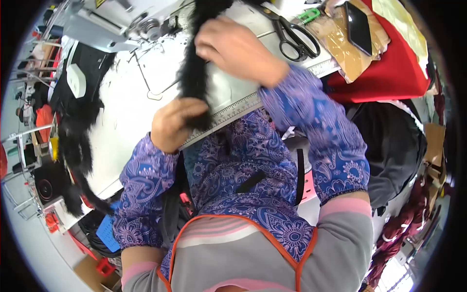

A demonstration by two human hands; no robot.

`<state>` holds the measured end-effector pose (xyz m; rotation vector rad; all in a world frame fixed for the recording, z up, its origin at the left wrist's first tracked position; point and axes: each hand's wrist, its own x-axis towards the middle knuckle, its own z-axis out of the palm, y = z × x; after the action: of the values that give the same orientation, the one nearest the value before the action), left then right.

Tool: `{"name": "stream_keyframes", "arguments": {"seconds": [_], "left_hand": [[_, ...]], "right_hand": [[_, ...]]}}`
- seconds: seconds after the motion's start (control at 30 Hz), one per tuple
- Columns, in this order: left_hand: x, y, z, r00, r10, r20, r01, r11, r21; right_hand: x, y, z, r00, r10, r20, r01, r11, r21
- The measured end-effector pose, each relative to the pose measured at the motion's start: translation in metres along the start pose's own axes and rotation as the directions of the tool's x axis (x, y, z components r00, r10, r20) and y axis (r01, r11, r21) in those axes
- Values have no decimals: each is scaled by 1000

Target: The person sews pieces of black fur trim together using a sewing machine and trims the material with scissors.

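A long strip of black fur (pixel 193 73) runs from the top of the view down to the table's front edge. My left hand (pixel 176 124) is closed on its lower end, with the fingers wrapped over the fur. Higher up, my right hand (pixel 234 48) has its fingers curled against the strip's right side, and the fingertips are partly hidden and slightly blurred. Beneath the strip lies a white tabletop (pixel 124 114). A measuring scale (pixel 238 108) follows the edge beside both hands.
A sewing machine (pixel 90 29) stands at the upper left. Black-handled scissors (pixel 294 40), a green thread snipper (pixel 309 16) and a phone (pixel 359 29) on a brown packet (pixel 357 65) lie right. Red fabric (pixel 399 73) covers the right side; more black fur (pixel 73 131) hangs left.
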<state>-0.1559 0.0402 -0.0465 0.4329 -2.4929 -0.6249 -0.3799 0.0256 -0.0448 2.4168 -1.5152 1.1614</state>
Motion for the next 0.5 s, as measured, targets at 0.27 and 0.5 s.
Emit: {"name": "stream_keyframes", "arguments": {"seconds": [0.27,0.5], "left_hand": [[-26,84,-19,890,289,352,23,743,-669],[-24,57,-56,481,-876,24,621,322,-715]], "right_hand": [[68,39,69,985,-40,169,77,973,-219],[9,-76,-20,845,-84,528,-357,645,676]]}}
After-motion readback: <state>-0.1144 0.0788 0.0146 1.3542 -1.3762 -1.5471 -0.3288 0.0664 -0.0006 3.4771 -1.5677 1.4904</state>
